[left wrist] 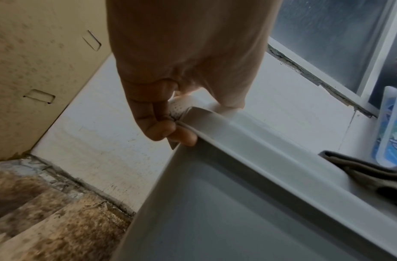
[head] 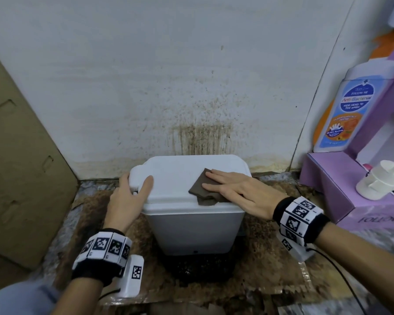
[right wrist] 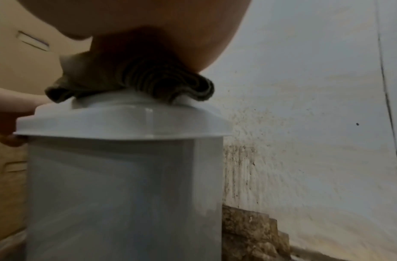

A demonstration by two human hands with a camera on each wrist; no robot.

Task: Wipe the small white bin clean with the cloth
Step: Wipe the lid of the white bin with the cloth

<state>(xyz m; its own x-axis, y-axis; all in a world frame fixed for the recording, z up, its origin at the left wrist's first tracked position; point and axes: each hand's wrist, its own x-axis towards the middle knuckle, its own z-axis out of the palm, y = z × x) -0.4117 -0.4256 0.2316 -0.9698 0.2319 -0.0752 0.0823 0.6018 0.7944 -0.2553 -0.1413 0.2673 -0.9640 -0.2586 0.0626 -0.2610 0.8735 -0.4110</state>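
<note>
The small white bin (head: 191, 223) stands upright on a stained brown mat (head: 271, 258) on the floor, close to a white wall (head: 191, 76) streaked with brown splatter just behind it. Its lid (head: 175, 178) is shut. The brown cloth (head: 205, 189) lies folded on the right half of that lid, 1 corner hanging over the front edge.

The right hand (head: 239, 192) lies flat on the cloth, fingers straight and slightly spread, pressing it down onto the lid. The left hand (head: 127, 196) grips the bin's left end: the thumb rests on top beside the raised latch tab, and in the left wrist view the fingers (left wrist: 162, 130) curl under the lid's rim.

Only the lid seems to be getting attention so far; the front and sides of the bin look untouched by the cloth, so I judge the job is at an early stage.

The risks I see: the bin looks light, so a hard sideways stroke could slide or tip it if the left hand slackens. The cloth's overhanging corner could slip off the front edge. A stroke carried too far back could drag the cloth against the dirty wall and smear that grime onto the lid. To the right, a wash bottle (head: 341, 114) stands on a purple box (head: 341, 185), near enough for the right elbow to knock.
</note>
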